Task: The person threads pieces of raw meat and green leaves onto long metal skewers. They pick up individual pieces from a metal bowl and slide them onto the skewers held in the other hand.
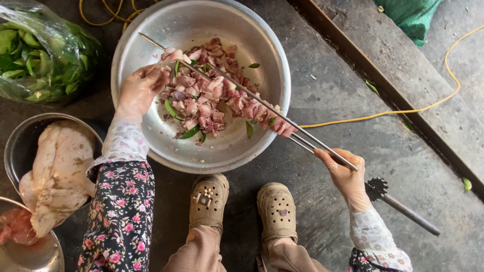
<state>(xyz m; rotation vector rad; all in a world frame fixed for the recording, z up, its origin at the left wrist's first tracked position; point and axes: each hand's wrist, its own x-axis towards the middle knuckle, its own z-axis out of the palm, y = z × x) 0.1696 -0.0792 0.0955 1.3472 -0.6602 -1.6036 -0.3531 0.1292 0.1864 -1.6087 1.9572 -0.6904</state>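
Note:
My right hand (344, 175) grips the near end of a long metal skewer (262, 105) that slants up-left over a large metal basin (262, 40). Pieces of raw meat (275, 122) are threaded along the skewer's lower half. My left hand (142, 86) holds a piece of meat (174, 54) against the skewer close to its far tip. The basin holds a heap of chopped raw meat (201, 106) mixed with green leaves. A second thin rod lies alongside the skewer close to my right hand.
A clear bag of green leaves (38, 53) lies at top left. A metal bowl (20, 141) with a whole plucked bird (58, 174) and another bowl (30, 254) sit at left. A yellow cord (403, 111) crosses the concrete floor. A spiked metal tool (398, 204) lies beside my right wrist. My feet in clogs (242, 204) are below the basin.

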